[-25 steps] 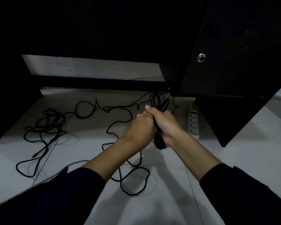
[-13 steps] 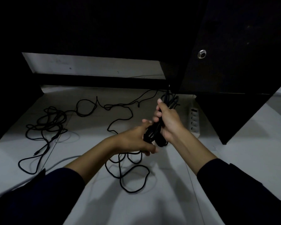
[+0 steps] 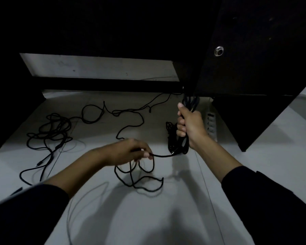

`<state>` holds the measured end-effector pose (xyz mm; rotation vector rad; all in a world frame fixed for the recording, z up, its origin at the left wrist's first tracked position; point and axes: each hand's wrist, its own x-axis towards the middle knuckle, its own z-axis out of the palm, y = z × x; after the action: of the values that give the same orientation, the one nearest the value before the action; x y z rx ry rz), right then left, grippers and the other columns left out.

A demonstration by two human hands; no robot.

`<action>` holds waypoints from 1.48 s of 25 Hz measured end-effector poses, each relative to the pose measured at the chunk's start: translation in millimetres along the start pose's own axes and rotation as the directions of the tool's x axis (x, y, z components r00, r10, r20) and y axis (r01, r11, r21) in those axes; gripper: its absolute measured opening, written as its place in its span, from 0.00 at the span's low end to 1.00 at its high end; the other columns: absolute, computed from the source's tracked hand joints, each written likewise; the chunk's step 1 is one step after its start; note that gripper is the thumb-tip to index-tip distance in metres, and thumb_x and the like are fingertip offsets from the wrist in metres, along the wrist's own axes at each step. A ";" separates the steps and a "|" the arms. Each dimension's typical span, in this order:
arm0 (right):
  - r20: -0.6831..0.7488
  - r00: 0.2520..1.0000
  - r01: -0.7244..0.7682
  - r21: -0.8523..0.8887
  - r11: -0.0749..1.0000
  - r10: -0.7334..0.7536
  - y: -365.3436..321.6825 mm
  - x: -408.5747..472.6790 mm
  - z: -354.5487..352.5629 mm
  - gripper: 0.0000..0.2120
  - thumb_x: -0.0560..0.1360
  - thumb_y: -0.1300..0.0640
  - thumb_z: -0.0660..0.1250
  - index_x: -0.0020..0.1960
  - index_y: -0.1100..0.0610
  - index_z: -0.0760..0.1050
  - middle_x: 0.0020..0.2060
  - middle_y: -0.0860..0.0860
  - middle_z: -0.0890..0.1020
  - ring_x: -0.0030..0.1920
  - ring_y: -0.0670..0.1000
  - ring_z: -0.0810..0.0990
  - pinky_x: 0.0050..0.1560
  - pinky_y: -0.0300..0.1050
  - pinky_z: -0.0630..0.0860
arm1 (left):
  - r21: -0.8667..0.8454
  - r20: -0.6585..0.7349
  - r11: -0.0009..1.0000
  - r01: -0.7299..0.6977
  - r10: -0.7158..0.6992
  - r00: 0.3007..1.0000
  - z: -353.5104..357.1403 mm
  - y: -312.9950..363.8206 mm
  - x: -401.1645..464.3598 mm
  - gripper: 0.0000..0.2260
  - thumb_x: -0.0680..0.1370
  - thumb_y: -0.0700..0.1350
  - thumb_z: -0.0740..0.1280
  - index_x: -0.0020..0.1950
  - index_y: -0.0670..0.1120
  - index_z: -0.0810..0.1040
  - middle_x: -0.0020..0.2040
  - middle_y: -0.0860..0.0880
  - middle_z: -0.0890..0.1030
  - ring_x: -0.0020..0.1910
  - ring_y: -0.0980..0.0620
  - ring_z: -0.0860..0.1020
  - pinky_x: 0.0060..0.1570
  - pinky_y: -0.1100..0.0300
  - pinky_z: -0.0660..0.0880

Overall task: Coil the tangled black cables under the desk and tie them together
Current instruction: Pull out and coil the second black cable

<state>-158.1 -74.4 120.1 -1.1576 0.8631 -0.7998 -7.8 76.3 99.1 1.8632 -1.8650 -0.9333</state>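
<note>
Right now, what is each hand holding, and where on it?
The right hand grips the coiled cable bundle around its middle, loops hanging below. The left hand pinches the loose cable strand running from that bundle.

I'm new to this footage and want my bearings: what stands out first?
The right hand grips a coiled bundle of black cable raised at centre right. The left hand pinches a strand running to that bundle, above loose loops on the floor. Further left lies a tangled cable heap.
</note>
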 end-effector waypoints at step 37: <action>0.356 0.930 0.028 -0.303 0.953 0.086 -5.7 -24.3 4.2 0.20 0.76 0.41 0.65 0.42 0.58 0.74 0.22 0.49 0.63 0.19 0.46 0.59 0.21 0.36 0.56 | -0.143 -0.248 0.988 0.051 -0.086 0.965 -60.4 20.7 -0.1 0.06 0.80 0.46 0.63 0.44 0.47 0.75 0.36 0.51 0.74 0.33 0.57 0.74 0.35 0.64 0.72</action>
<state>-165.8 -52.5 130.1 -1.5057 0.7005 -0.4090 16.3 62.3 156.5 1.8765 -1.5571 -0.7797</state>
